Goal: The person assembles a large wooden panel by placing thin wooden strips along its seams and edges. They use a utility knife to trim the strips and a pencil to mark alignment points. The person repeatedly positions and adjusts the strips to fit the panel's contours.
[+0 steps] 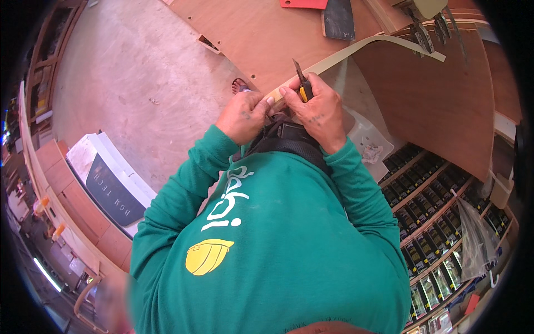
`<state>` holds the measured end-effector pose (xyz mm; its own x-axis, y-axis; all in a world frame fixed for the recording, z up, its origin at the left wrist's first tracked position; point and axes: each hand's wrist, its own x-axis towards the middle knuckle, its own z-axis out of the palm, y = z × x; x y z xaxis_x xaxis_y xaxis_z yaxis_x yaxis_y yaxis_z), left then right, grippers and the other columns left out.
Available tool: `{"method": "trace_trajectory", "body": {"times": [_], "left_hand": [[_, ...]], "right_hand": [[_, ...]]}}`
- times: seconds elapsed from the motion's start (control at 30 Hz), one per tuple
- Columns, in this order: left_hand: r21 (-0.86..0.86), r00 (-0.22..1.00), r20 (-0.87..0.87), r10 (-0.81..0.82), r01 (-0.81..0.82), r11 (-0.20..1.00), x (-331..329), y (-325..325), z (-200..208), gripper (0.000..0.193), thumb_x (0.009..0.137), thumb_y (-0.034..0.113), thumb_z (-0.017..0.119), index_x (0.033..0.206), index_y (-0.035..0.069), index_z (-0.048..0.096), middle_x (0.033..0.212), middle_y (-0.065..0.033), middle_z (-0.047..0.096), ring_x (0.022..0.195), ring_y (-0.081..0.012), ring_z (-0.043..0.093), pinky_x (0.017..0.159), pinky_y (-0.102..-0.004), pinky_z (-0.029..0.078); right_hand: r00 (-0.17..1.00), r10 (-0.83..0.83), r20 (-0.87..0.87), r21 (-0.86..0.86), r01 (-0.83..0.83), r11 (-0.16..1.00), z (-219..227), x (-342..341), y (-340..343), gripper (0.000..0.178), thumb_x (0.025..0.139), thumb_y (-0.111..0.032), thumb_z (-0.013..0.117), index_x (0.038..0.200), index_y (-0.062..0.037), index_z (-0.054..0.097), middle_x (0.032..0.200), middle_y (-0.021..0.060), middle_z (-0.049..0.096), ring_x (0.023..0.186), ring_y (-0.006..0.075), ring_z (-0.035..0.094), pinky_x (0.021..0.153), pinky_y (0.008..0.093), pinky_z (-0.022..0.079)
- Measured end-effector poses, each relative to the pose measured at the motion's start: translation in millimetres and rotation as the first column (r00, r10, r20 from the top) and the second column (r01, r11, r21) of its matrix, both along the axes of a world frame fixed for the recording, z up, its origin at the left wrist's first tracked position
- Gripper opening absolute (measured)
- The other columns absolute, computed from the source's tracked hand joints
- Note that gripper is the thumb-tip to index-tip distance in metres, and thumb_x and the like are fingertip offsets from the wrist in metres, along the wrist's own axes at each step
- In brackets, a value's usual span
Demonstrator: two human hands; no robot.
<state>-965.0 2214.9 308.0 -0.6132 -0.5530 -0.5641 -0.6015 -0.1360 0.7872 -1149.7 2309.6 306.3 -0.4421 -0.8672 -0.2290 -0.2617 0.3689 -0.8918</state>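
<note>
My left hand [245, 117] pinches the near end of a long, thin cream strip [347, 53] between thumb and fingers. Close by on the right, my right hand [320, 114] has its fingers wrapped around a yellow-and-black utility knife [305, 90], whose dark blade points up and away. The right thumb also presses on the strip near its end. From my hands the strip runs to the upper right, bending along a brown wooden panel [278, 36]. Its far end hangs free near some metal clamp-like parts [425, 39].
A second brown panel [434, 100] stands at the right, above shelves of small dark packages [420, 228]. Near my right forearm is a whitish plastic tub [364, 139]. A white-and-grey box [114, 186] sits at the left. A dark board [338, 21] and red piece [303, 3] lie on the far panel.
</note>
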Motion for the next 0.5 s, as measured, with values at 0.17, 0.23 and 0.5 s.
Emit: {"method": "trace_trajectory", "body": {"times": [0.17, 0.23, 0.5], "left_hand": [[-0.023, 1.000, 0.000, 0.010, -0.010, 1.000, 0.0, 0.7, -4.5, 0.041, 0.114, 0.025, 0.060, 0.093, -0.007, 0.074, 0.077, -0.0138, 0.066, 0.071, -0.0225, 0.064, 0.069, -0.0428, 0.052], [-0.025, 0.999, 0.033, -0.006, 0.007, 1.000, -2.1, -1.2, 2.1, 0.041, 0.114, 0.026, 0.059, 0.093, -0.006, 0.075, 0.077, -0.0133, 0.066, 0.071, -0.0227, 0.064, 0.069, -0.0429, 0.052], [-0.029, 0.998, 0.057, -0.003, 0.004, 1.000, -2.5, -1.3, 5.4, 0.041, 0.113, 0.027, 0.060, 0.094, -0.006, 0.076, 0.077, -0.0128, 0.067, 0.071, -0.0219, 0.064, 0.068, -0.0423, 0.052]], "right_hand": [[1.000, 0.004, 0.007, -0.002, -0.004, 1.000, 0.3, -2.2, -1.1, 0.026, 0.097, -0.026, 0.086, 0.097, -0.0037, 0.072, 0.079, 0.0093, 0.074, 0.070, 0.0175, 0.072, 0.066, 0.0354, 0.058], [1.000, 0.005, -0.002, -0.001, -0.005, 1.000, 2.4, -3.0, -2.0, 0.027, 0.097, -0.027, 0.086, 0.096, -0.0042, 0.072, 0.078, 0.0122, 0.074, 0.068, 0.0227, 0.074, 0.067, 0.0386, 0.059], [1.000, 0.017, 0.004, 0.019, -0.017, 1.000, 7.6, -4.8, -2.8, 0.028, 0.097, -0.029, 0.086, 0.095, -0.0037, 0.072, 0.078, 0.0132, 0.074, 0.069, 0.0252, 0.074, 0.067, 0.0399, 0.059]]}}
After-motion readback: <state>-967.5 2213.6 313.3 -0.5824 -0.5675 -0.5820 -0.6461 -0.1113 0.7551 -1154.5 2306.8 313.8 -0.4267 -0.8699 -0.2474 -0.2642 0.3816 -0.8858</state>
